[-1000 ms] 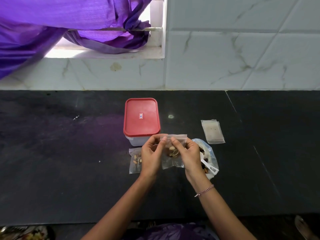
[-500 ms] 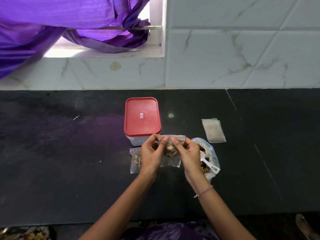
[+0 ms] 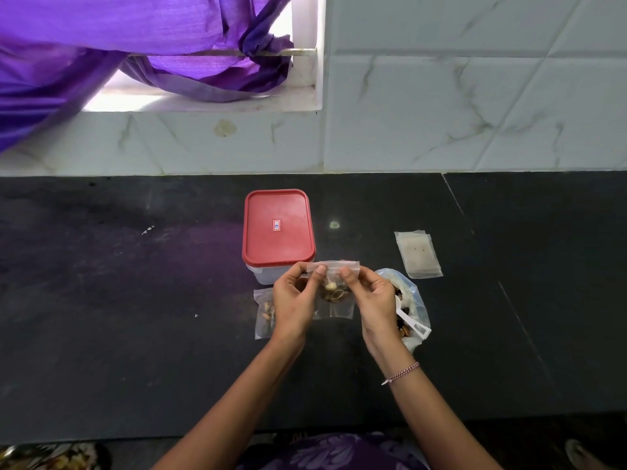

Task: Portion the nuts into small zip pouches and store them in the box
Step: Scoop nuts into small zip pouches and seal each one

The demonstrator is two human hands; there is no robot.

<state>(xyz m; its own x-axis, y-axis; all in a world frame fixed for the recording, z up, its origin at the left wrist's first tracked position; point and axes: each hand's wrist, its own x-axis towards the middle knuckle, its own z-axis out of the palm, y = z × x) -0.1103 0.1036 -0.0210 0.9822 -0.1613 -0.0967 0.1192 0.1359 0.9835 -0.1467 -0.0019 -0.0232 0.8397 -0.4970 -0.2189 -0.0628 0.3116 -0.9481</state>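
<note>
A small clear zip pouch (image 3: 336, 293) with nuts inside hangs upright above the black counter. My left hand (image 3: 293, 305) pinches its top left and my right hand (image 3: 373, 300) pinches its top right along the zip strip. Just behind stands the box (image 3: 278, 232), a clear tub with its red lid on. A second filled pouch (image 3: 266, 313) lies flat on the counter, partly hidden by my left hand. The large bag of nuts (image 3: 409, 300) sits open to the right with a white scoop (image 3: 412, 322) in it.
A stack of empty pouches (image 3: 419, 254) lies at the right of the box. The black counter (image 3: 135, 317) runs to a marble-tiled wall (image 3: 441, 113). A purple curtain (image 3: 101, 39) hangs over the window sill at the upper left.
The pouch has been lifted slightly and my fingers have shifted along its top edge. The nuts have settled lower inside it.
</note>
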